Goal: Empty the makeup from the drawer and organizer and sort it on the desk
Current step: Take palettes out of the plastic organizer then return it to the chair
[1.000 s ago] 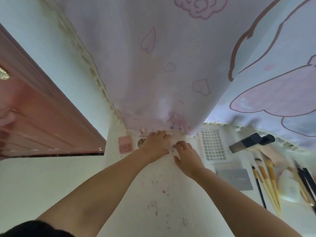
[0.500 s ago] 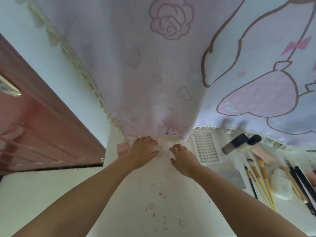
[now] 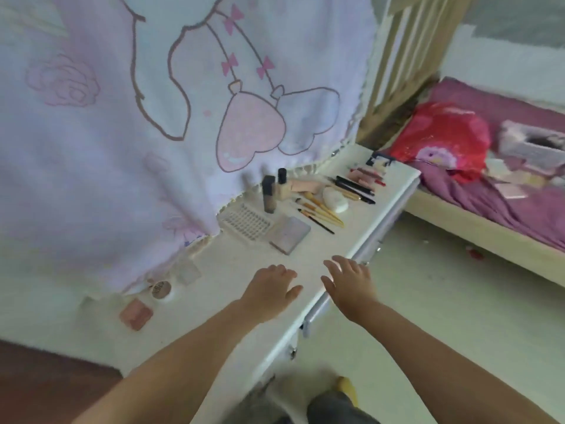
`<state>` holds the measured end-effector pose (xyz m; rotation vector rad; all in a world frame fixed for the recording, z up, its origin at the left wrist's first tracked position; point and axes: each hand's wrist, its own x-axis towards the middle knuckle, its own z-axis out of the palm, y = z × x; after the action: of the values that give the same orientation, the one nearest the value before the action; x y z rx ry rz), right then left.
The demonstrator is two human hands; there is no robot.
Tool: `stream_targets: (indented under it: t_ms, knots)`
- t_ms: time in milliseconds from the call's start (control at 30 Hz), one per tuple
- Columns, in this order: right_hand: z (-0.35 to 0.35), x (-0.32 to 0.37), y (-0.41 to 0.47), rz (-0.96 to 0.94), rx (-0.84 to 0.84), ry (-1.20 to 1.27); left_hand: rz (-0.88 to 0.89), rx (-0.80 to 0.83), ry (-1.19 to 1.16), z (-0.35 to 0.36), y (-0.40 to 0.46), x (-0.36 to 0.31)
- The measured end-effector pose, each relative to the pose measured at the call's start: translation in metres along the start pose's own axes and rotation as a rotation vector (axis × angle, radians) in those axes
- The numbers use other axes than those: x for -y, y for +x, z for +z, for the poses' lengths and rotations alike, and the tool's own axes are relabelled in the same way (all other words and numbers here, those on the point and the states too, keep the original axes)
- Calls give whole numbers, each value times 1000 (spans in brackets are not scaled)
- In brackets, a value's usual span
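Head view: left hand (image 3: 270,290) and right hand (image 3: 348,283) grip nothing, fingers spread over desk (image 3: 244,264) front edge.

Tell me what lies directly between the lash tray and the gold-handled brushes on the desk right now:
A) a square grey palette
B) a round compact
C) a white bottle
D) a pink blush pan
A. The square grey palette lies flat on the desk, just right of the lash tray and left of the gold-handled brushes; both hands hover empty nearer the front edge.
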<state>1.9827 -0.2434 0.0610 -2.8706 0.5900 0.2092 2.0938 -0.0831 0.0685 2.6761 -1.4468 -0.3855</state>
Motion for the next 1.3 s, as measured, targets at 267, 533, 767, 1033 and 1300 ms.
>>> stream_targets:
  t_ms: [267,533,767,1033,1300]
  knots:
    - [15,-141,-218,575,-100,106,538,175,112,31,27,-226]
    - [68,-236,-498,1076,-100,256,993,348,288,129,-59,-502]
    - [125,-265,-740,1553,-10,401,1350,503,447,214,-189,-710]
    - [155,-334,-874,1810,-3,501,1610,465,517,261,-247,-901]
    - [151,-472,-989,2051,-123,565,1751,417,628,294,-252,-1119]
